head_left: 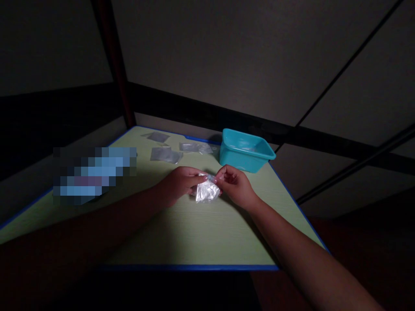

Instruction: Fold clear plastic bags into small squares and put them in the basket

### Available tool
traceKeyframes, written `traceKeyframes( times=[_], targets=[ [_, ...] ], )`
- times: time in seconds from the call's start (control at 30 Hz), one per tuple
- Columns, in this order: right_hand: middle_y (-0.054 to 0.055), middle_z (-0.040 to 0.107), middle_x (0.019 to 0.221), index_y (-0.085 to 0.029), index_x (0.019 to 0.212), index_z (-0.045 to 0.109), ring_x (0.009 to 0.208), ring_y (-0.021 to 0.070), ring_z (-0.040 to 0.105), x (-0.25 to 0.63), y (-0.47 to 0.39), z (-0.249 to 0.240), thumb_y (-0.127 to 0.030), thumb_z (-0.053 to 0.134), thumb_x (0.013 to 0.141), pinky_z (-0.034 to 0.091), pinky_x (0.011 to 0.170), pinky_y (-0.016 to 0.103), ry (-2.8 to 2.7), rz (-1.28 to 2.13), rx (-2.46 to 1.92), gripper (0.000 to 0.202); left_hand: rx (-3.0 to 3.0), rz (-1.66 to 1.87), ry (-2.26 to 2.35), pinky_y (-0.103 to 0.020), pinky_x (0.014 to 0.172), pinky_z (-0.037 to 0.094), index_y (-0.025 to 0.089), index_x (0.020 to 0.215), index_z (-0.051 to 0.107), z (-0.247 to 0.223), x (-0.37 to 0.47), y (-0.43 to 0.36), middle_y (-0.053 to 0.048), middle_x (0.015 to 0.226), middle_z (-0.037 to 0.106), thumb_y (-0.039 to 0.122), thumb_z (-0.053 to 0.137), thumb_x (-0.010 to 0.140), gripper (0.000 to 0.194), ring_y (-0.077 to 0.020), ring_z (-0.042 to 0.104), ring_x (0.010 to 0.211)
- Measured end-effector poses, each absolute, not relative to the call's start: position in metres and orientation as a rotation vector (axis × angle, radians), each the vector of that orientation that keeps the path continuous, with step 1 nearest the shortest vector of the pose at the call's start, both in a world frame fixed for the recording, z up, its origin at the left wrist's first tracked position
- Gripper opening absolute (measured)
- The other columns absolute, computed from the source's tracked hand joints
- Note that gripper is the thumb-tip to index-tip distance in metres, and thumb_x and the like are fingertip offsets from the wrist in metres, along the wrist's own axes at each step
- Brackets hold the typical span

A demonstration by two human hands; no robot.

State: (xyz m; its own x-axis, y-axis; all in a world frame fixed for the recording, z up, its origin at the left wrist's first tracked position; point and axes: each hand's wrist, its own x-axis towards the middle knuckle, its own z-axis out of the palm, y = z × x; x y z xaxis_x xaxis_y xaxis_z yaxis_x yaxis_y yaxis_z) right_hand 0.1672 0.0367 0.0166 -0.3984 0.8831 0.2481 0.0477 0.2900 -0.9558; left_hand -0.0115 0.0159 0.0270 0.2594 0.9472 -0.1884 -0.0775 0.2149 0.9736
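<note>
Above the middle of the table, a small clear plastic bag [207, 191] hangs shiny and crinkled between my hands. My left hand [184, 180] pinches its top edge from the left, thumb on the near side. From the right, my right hand [236, 185] grips the same top edge with curled fingers. Both sets of fingertips nearly meet at the bag's upper rim. Whether anything is inside the bag, I cannot make out.
The pale green table [194, 242] has a blue edge. A turquoise plastic basin [243, 162] stands at the back right, with something clear inside. Flat clear plastic bags [161, 154] lie at the back. A blurred-out blue item [97, 175] lies on the left.
</note>
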Motion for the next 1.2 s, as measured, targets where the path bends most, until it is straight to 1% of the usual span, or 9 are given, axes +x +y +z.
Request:
traceKeyframes(
  times=[0.1,0.2,0.3,0.4,0.6,0.73,0.9,1.07,1.2],
  targets=[
    [-0.003,0.054,0.059,-0.018,0.071,0.053,0.049,0.0093,0.049,0.168,0.035,0.018,-0.038,0.071,0.070,0.039,0.047,0.022,-1.707,1.149,-0.861,0.027,1.111,0.915,1.023,-0.025,0.058,0.045,0.011,0.078,0.065,0.026,-0.012,0.016,-0.005,0.069,0.066,0.029,0.068,0.066,0.022,-0.0140,0.060,0.061],
    [-0.002,0.054,0.061,-0.018,0.071,0.054,0.053,0.0099,0.049,0.169,0.034,0.019,-0.035,0.069,0.072,0.039,0.049,0.022,-1.716,1.092,-0.862,0.023,1.108,0.913,1.044,-0.023,0.053,0.043,0.012,0.073,0.062,0.025,-0.012,0.016,-0.002,0.062,0.062,0.030,0.068,0.065,0.021,-0.0122,0.057,0.056],
    [-0.002,0.053,0.061,-0.018,0.072,0.053,0.053,0.0096,0.048,0.168,0.033,0.020,-0.035,0.068,0.072,0.038,0.049,0.022,-1.742,1.113,-0.857,0.023,1.099,0.909,1.032,-0.023,0.052,0.042,0.012,0.072,0.061,0.025,-0.011,0.015,-0.001,0.057,0.060,0.034,0.069,0.065,0.024,-0.0119,0.056,0.052],
    [-0.002,0.053,0.062,-0.019,0.072,0.053,0.053,0.0096,0.046,0.168,0.032,0.019,-0.037,0.069,0.071,0.037,0.048,0.022,-1.819,1.158,-0.839,0.025,1.057,0.912,1.006,-0.024,0.051,0.042,0.013,0.074,0.061,0.025,-0.010,0.014,-0.001,0.058,0.060,0.041,0.069,0.066,0.030,-0.0123,0.056,0.051],
    [-0.002,0.053,0.064,-0.018,0.073,0.054,0.056,0.0099,0.045,0.168,0.032,0.018,-0.038,0.069,0.072,0.036,0.052,0.023,-1.858,1.141,-0.802,0.025,1.124,0.899,1.001,-0.021,0.044,0.034,0.013,0.068,0.060,0.024,-0.011,0.015,0.001,0.051,0.054,0.045,0.070,0.065,0.033,-0.0092,0.049,0.045],
    [-0.001,0.053,0.065,-0.018,0.072,0.053,0.058,0.0099,0.045,0.168,0.033,0.018,-0.035,0.066,0.075,0.036,0.053,0.022,-1.873,1.072,-0.827,0.022,1.168,0.924,1.027,-0.022,0.047,0.037,0.014,0.066,0.059,0.023,-0.012,0.016,0.001,0.052,0.056,0.043,0.069,0.065,0.030,-0.0103,0.051,0.047],
    [-0.001,0.052,0.065,-0.018,0.072,0.052,0.057,0.0103,0.045,0.167,0.032,0.017,-0.037,0.066,0.074,0.035,0.052,0.022,-1.885,1.017,-0.887,0.024,1.289,0.897,1.025,-0.022,0.050,0.040,0.014,0.070,0.062,0.015,-0.014,0.019,-0.001,0.056,0.059,0.044,0.065,0.068,0.031,-0.0121,0.055,0.050],
    [-0.002,0.051,0.064,-0.019,0.073,0.051,0.056,0.0102,0.044,0.168,0.031,0.016,-0.037,0.063,0.077,0.034,0.051,0.022,-1.873,0.984,-0.909,0.022,1.362,0.874,1.035,-0.023,0.053,0.043,0.013,0.075,0.064,0.011,-0.016,0.019,-0.004,0.063,0.064,0.044,0.062,0.072,0.031,-0.0145,0.060,0.058],
    [-0.003,0.049,0.065,-0.020,0.082,0.050,0.056,0.0101,0.045,0.166,0.032,0.016,-0.037,0.066,0.076,0.035,0.051,0.022,-1.785,1.053,-0.864,0.024,1.323,0.885,1.038,-0.025,0.055,0.045,0.013,0.075,0.066,0.016,-0.014,0.017,-0.004,0.063,0.065,0.042,0.062,0.071,0.029,-0.0157,0.061,0.058]
  ],
)
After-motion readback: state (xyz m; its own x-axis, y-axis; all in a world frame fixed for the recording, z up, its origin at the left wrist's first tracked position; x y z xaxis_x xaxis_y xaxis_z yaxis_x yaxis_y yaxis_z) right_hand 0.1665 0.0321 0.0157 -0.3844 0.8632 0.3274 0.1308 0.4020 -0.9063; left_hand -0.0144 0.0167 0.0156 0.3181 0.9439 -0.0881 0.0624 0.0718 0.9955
